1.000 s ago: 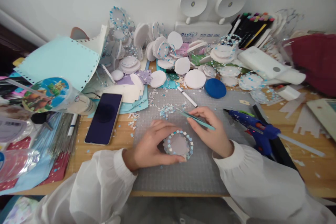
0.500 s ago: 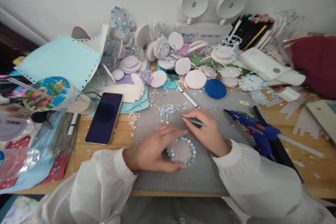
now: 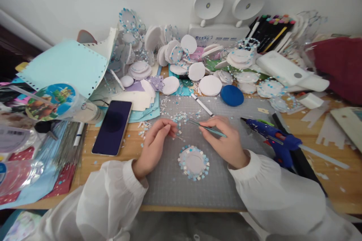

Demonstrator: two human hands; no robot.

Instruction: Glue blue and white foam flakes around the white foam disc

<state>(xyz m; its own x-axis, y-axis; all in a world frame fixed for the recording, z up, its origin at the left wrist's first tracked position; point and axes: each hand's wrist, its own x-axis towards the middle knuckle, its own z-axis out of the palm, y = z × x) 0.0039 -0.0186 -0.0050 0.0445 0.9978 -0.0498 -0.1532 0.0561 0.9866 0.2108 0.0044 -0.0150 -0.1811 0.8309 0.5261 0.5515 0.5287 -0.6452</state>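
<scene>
My right hand [image 3: 224, 137] grips a pair of teal tweezers [image 3: 213, 131] above the grey cutting mat. The tweezers' tips point left, close to a heap of tiny blue and white paper pieces [image 3: 182, 116]. Beside that heap, my left hand [image 3: 157, 141] has its fingers curled in and the thumb against them; whatever they may hold is hidden. Between my wrists, a round disc ringed with small blue and white pieces [image 3: 195, 162] lies flat on the mat, touched by neither hand.
On the cutting mat [image 3: 169, 196] are a white pen [image 3: 202, 104], a blue round pad [image 3: 232, 95] and a blue glue gun [image 3: 271, 135]. A phone [image 3: 112, 127] and a lidded cup [image 3: 65, 101] stand left. White discs [image 3: 210, 85] crowd the back, before a twin-lamp light [image 3: 219, 32].
My left hand has let go of the ringed disc and moved up and left, its fingers curling. The disc now lies free. My right hand with the tweezers has shifted slightly.
</scene>
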